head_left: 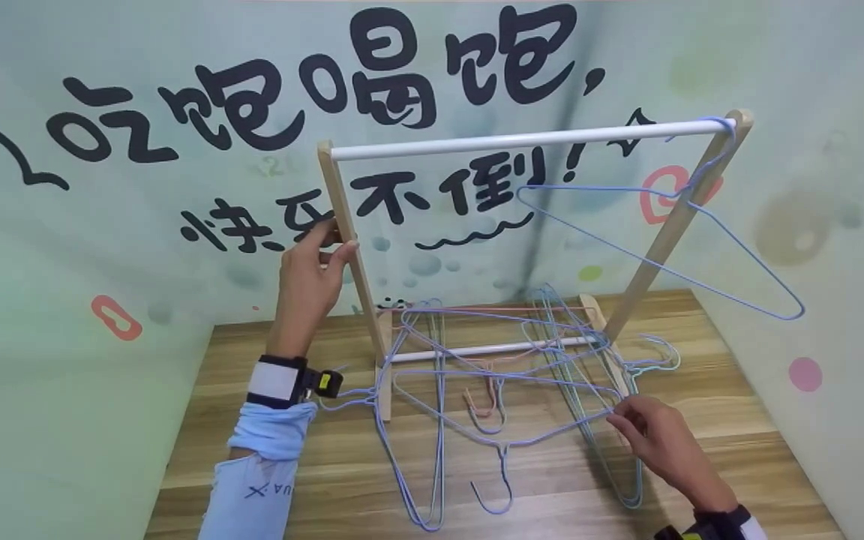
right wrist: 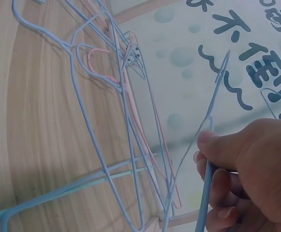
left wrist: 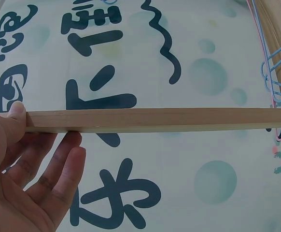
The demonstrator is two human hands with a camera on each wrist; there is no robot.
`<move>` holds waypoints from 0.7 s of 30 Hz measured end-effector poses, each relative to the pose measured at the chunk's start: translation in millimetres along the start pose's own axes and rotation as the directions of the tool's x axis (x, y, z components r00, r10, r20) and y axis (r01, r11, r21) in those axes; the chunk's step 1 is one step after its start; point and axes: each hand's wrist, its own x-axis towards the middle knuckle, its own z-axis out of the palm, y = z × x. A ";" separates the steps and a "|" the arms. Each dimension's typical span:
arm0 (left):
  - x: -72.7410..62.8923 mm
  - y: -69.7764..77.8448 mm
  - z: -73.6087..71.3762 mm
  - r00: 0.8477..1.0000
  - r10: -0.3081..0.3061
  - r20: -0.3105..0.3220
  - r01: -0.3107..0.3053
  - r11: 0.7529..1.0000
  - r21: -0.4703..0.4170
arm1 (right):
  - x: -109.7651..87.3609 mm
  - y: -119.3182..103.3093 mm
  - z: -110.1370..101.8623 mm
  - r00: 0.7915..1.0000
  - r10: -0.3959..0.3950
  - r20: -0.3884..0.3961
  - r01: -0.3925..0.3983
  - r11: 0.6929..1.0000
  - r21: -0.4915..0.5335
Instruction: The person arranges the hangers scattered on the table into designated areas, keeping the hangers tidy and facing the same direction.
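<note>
Rack (head_left: 636, 296) is stood on the surface (head_left: 218, 390), its left post (head_left: 364, 292) pinched by fingers of the left hand (head_left: 308, 281). 1 hanger (right wrist: 203, 198) is grasped in fingers of the right hand (head_left: 668, 446); 1 blue hanger (head_left: 724, 292) is hung at the right end of the rail (head_left: 477, 142).

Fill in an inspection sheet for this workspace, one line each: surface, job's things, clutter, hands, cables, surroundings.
Surface: wood-grain table
Job's things: rack stands on it; blue hanger hooked at the right end of the top bar
Clutter: loose hangers, blue, green and pink, overlapping around the lower bar
Hands: left hand grips the left post; right hand pinches hanger wire
Cables: nothing seen
Surroundings: pale wall, black lettering
</note>
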 end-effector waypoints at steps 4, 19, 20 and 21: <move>-0.3 -0.2 0.4 1.000 -0.012 0.003 0.012 1.000 -0.003 | 0.4 -3.5 -2.3 1.000 0.007 -0.027 -0.006 1.000 0.006; -1.0 2.8 -0.7 1.000 -0.018 0.011 0.018 1.000 -0.019 | 5.6 -8.6 -13.4 0.982 -0.096 -0.163 0.096 0.995 -0.010; -1.0 2.9 -0.9 1.000 -0.018 0.011 0.018 1.000 -0.018 | 6.0 -9.0 -14.4 0.979 -0.111 -0.173 0.109 0.994 -0.021; -1.0 2.8 -1.1 1.000 -0.018 0.011 0.018 1.000 -0.015 | 6.4 -9.4 -15.4 0.975 -0.125 -0.183 0.121 0.992 -0.033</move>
